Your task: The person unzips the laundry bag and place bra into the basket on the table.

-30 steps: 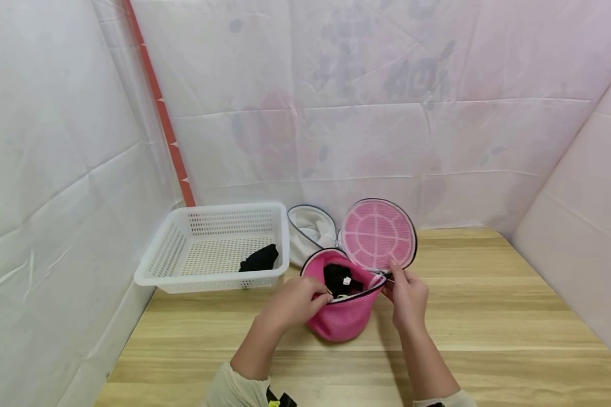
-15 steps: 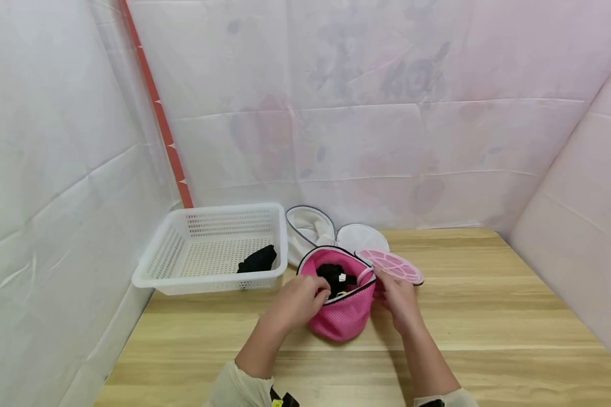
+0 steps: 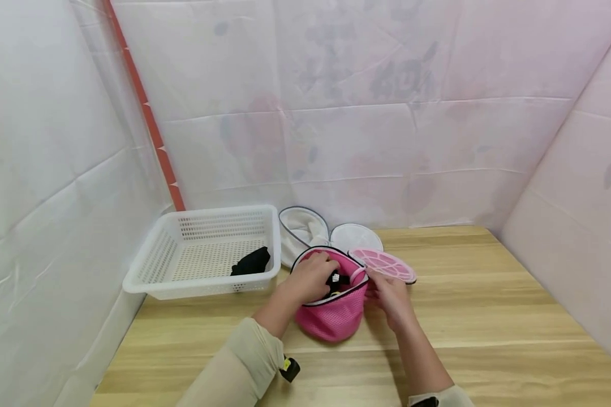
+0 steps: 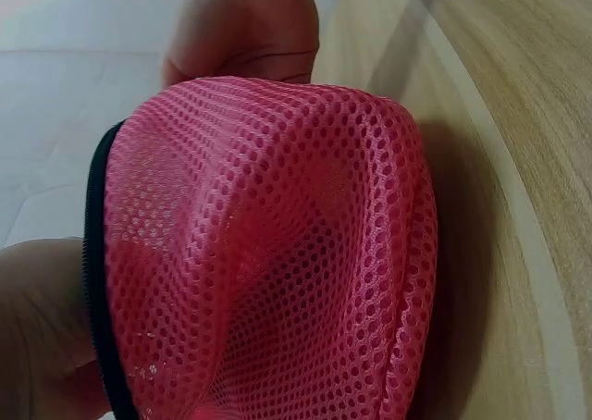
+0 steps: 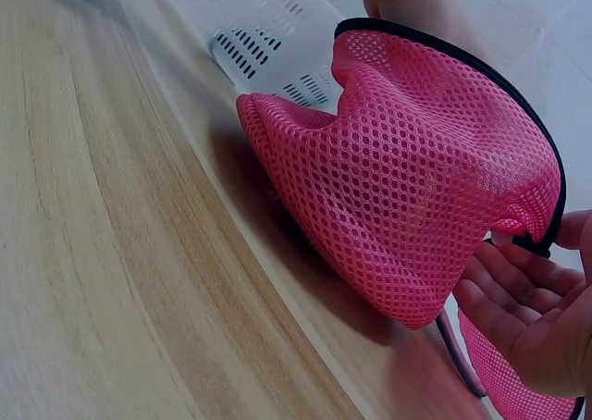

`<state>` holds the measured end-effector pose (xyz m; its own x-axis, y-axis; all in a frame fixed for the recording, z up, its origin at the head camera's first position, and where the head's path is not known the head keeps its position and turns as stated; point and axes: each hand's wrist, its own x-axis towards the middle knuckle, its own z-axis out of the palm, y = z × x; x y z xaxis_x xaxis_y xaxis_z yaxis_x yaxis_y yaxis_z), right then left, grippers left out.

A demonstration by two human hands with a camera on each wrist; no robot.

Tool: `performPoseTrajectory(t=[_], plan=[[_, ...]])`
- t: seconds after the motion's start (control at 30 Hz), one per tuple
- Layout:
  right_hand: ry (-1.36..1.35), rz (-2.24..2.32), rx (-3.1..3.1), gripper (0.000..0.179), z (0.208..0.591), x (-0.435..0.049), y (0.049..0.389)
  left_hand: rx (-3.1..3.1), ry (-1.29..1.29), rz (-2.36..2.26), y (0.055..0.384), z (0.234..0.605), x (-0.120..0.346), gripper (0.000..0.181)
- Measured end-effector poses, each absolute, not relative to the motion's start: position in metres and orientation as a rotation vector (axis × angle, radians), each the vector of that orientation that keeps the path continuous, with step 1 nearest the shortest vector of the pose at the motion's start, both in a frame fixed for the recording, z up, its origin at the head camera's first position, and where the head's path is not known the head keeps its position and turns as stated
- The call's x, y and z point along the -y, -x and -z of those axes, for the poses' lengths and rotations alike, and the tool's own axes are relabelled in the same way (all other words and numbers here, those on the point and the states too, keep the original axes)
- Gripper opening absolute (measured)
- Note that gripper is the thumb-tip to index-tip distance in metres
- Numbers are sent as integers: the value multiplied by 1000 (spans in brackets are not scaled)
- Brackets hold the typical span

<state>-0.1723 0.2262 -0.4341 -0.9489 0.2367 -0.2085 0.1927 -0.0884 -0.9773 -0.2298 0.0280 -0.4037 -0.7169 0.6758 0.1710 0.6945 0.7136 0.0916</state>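
A pink mesh laundry bag (image 3: 331,319) with a black zipper edge stands on the wooden table, its mouth unzipped. Its round pink lid (image 3: 387,264) lies folded back to the right. My left hand (image 3: 313,277) reaches into the mouth, over a black cloth item with a white tag (image 3: 336,277). The fingertips are hidden inside, so I cannot tell whether they grip the cloth. With thumb and fingers, my right hand (image 3: 394,297) pinches the bag's right rim near the lid hinge; the right wrist view shows this hand (image 5: 541,318) at the black edge.
A white perforated basket (image 3: 155,285) stands at the left, with a black cloth (image 3: 252,262) inside. Behind the pink bag lies an opened white laundry bag (image 3: 290,249) with its round lid (image 3: 357,237). White sheeting (image 3: 346,141) closes off the back and sides.
The pink lid, upright a second ago, has dropped down to the right. My left hand has gone from the near left rim into the bag. The right hand stays at the rim.
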Motion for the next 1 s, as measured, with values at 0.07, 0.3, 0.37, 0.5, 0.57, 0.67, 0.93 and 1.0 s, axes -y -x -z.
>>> performPoseTrajectory(t=[0.07, 0.3, 0.37, 0.5, 0.57, 0.67, 0.93, 1.0], plan=[[499, -2239, 2107, 45, 434, -225, 173, 2850, 1120, 212, 231, 404, -30, 33], [545, -2275, 2095, 43, 435, -227, 172, 2925, 1087, 182, 231, 408, -41, 46], [551, -2288, 2096, 42, 436, -227, 171, 2933, 1089, 146, 231, 410, -42, 47], [544, -2298, 2099, 37, 438, -226, 171, 2952, 1105, 106, 229, 410, -43, 40], [545, -2296, 2089, 36, 439, -225, 172, 2966, 1109, 113, 229, 408, -43, 39], [547, -2289, 2090, 35, 439, -223, 172, 2997, 1091, 141, 229, 407, -44, 42], [555, -2260, 2162, 36, 438, -219, 171, 3041, 1066, 119, 233, 407, -48, 39], [559, -2246, 2173, 35, 438, -219, 172, 3065, 1076, 152, 235, 408, -47, 42]])
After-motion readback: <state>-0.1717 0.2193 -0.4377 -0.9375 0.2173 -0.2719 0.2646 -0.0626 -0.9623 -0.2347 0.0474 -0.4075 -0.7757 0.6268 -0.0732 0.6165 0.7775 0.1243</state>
